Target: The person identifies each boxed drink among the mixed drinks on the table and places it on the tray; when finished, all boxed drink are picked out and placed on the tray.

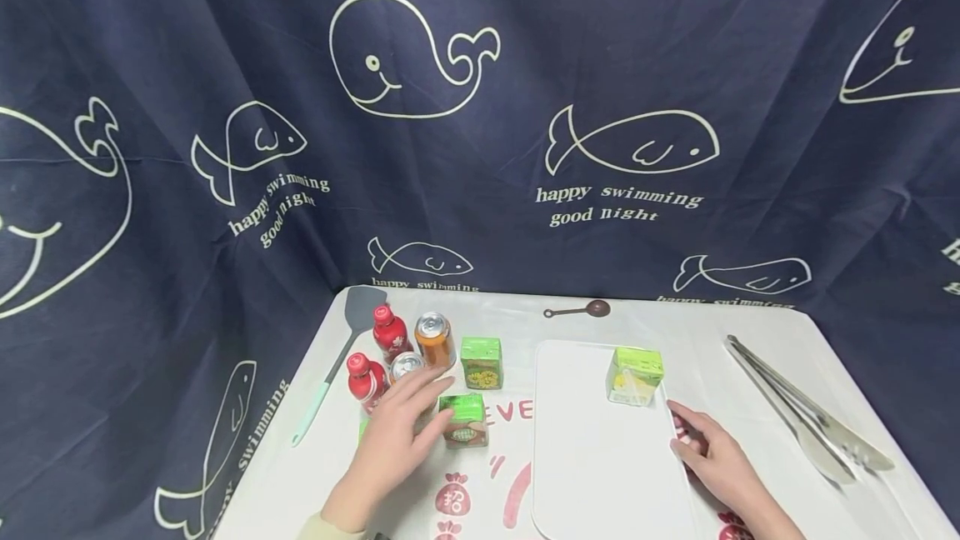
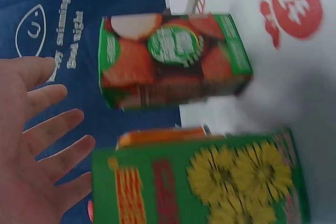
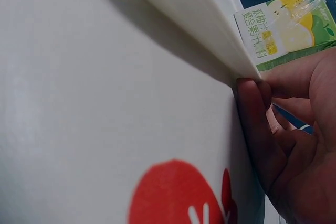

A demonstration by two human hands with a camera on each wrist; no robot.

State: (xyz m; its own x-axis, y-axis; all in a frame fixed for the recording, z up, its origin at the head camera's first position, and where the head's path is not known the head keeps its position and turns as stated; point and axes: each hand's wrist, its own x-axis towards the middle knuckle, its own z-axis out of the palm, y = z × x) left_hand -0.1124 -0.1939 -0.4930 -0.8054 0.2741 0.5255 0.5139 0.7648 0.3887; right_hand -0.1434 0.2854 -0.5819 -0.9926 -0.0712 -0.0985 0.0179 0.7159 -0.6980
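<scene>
In the head view my left hand (image 1: 397, 432) hovers with fingers spread beside a green-topped drink carton (image 1: 467, 432). The left wrist view has those fingers apart, holding nothing, near a carton with yellow flowers (image 2: 236, 182) and one with reddish fruit pictures (image 2: 178, 59). My right hand (image 1: 716, 455) pinches the right edge of a white tray (image 1: 592, 457) between thumb and fingers; the right wrist view shows the grip on its rim (image 3: 194, 14). A green-and-yellow juice carton (image 1: 634, 376) stands upright on the tray's far right corner.
Left of the tray stand two red bottles (image 1: 390, 333), an orange can (image 1: 435, 344), a second can (image 1: 407, 363) and a green carton (image 1: 482, 363). A spatula (image 1: 360, 311) lies at the left edge, a brown scoop (image 1: 597, 308) at the back, metal tongs (image 1: 802, 415) at right.
</scene>
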